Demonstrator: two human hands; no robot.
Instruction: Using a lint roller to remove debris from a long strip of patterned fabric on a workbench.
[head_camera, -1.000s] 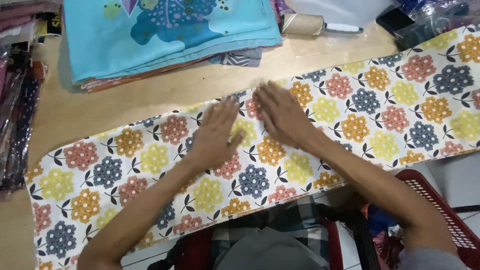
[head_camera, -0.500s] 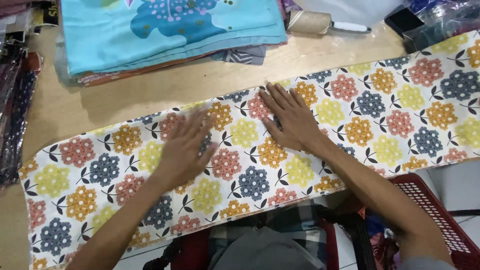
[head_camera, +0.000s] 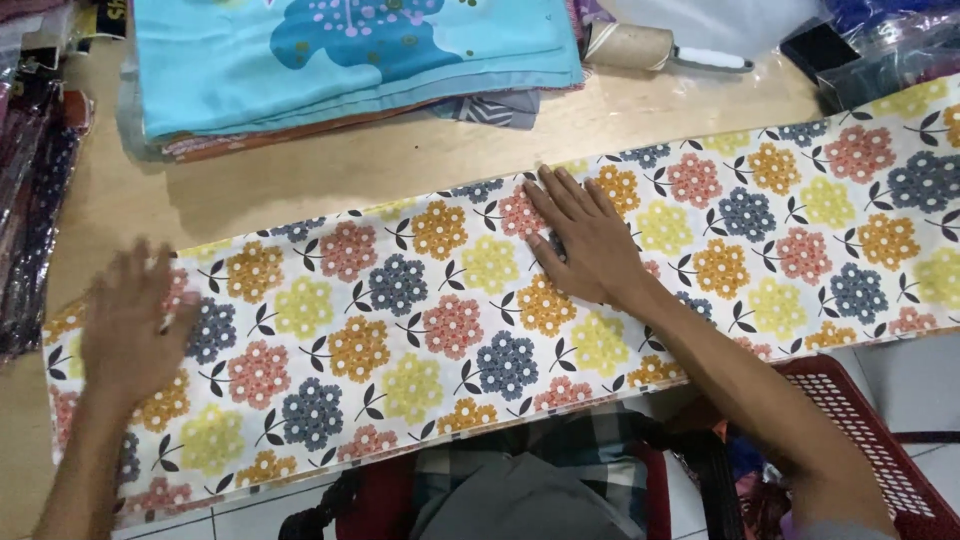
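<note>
- Right hand: we are laying it flat, palm down with fingers spread, on the middle of the long folded strip of white cotton fabric printed with orange, yellow, pink and slate-blue flower clusters; it is pinching nothing.
- Left hand: we are holding it open, fingers spread, over the strip's left end; it is blurred, so we cannot tell whether it is pressing the cloth or hovering just above it.
- Flowered strip: it is lying across the pale wooden tabletop, running from the lower left up to the right edge of view, its near edge overhanging the table.
- Stack of folded cloths topped by a turquoise printed piece: it is sitting at the far side, well apart from both hands.
- Lint roller with a white handle: it is lying beside that stack.
- Red perforated plastic basket: it is standing below the table edge, under our right forearm.
</note>
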